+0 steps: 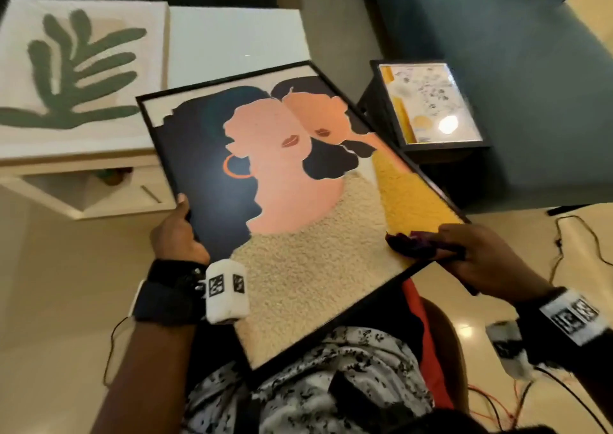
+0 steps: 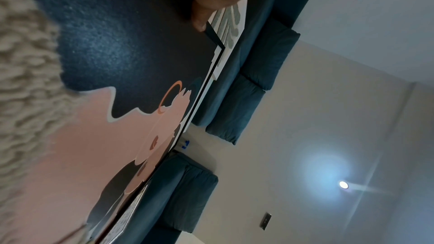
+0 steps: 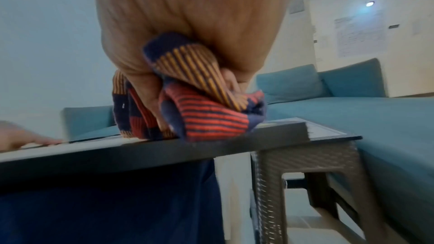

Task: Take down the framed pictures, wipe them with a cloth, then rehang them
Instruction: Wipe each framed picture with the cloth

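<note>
A large black-framed picture (image 1: 292, 201) of two peach faces on dark blue lies tilted across my lap. My left hand (image 1: 177, 231) grips its left edge, thumb on the glass; the thumb (image 2: 202, 19) shows against the frame (image 2: 212, 38) in the left wrist view. My right hand (image 1: 464, 251) holds a bunched striped cloth (image 1: 411, 244) against the frame's right edge. In the right wrist view the red, orange and navy cloth (image 3: 202, 114) sits on the frame's black rim (image 3: 164, 153).
A leaf picture (image 1: 73, 75) lies on a white table (image 1: 232, 39) at the far left. A smaller black-framed picture (image 1: 428, 102) rests on a dark wicker stool (image 3: 303, 164). A teal sofa (image 1: 514, 69) runs behind. Cables (image 1: 577, 244) trail on the floor at right.
</note>
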